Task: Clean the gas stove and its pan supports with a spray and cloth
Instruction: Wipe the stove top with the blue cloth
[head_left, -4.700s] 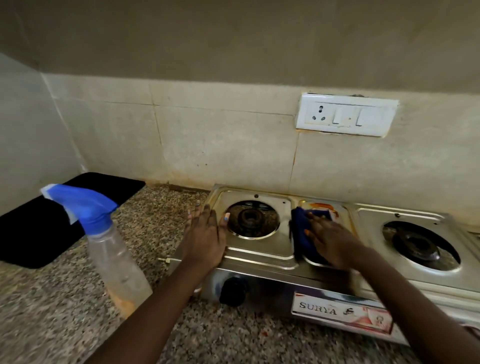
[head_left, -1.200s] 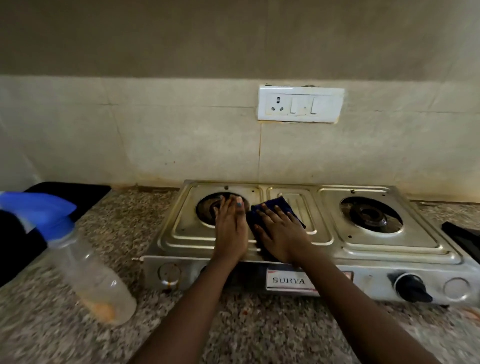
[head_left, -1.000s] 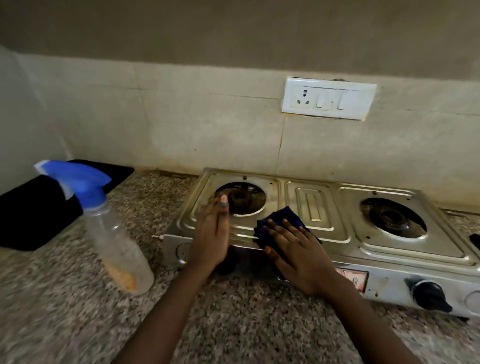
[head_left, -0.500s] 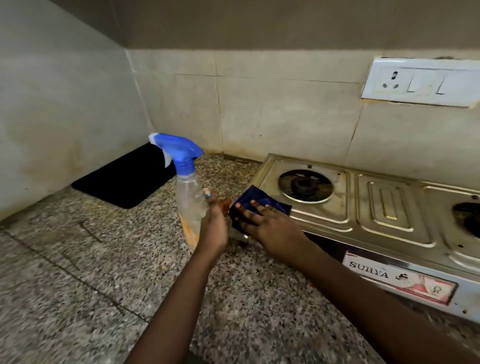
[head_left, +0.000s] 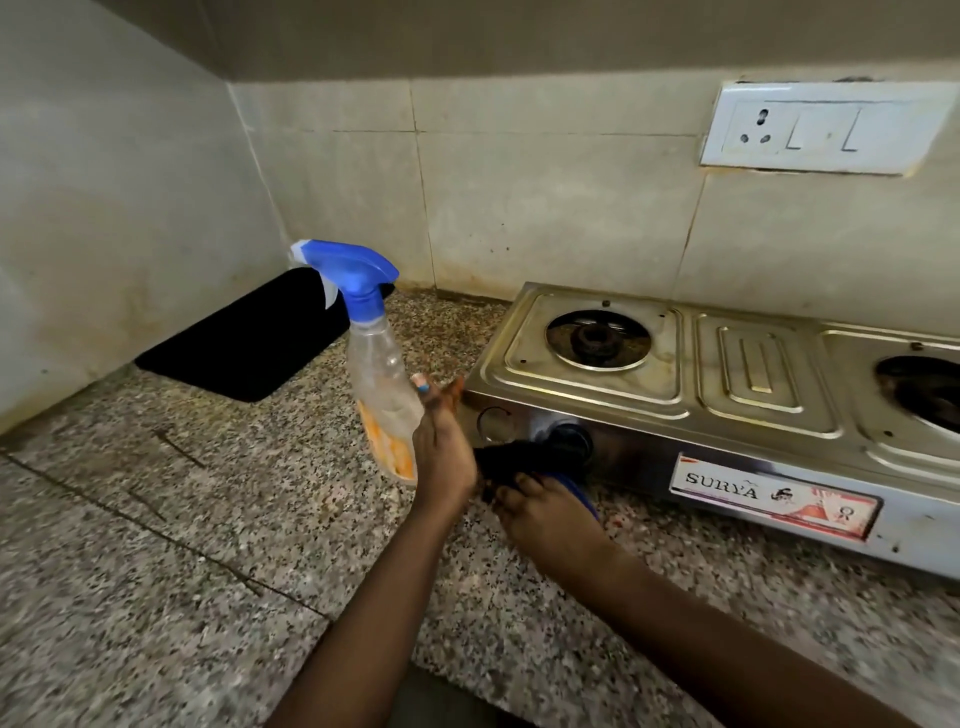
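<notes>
1. The two-burner steel gas stove (head_left: 727, 374) sits on the speckled granite countertop (head_left: 156, 571), filling the view from 2 to 4 o'clock, its back edge near the tiled wall (head_left: 545, 208).
2. Its left burner (head_left: 597, 339) shows at about 1 o'clock from the picture's centre, with no pan support on it; the right burner (head_left: 924, 389) is cut by the frame edge at 3 o'clock.
3. The front panel carries a black knob (head_left: 571, 441) and a label reading "SURYA" (head_left: 774, 496).
4. The right hand (head_left: 550, 519) is low against the front panel, just below the knob, holding a dark blue cloth (head_left: 519, 462) against the steel. The fingers are folded over the cloth, though blur hides exactly how tightly.
5. The left hand (head_left: 441, 447) stands edge-on beside the stove's left front corner, fingers nearly straight and together, tips up near the corner. It lies between the stove and the bottle; whether it touches either cannot be told.
6. The clear spray bottle (head_left: 384, 384) with a blue trigger head (head_left: 348, 270) stands upright on the counter at about 10 o'clock from the hands, orange liquid low inside.
7. A black mat (head_left: 249, 343) lies in the corner at 9 o'clock behind the bottle.
8. A white socket-and-switch plate (head_left: 821, 127) is fixed on the wall at 1 o'clock, above the stove.
</notes>
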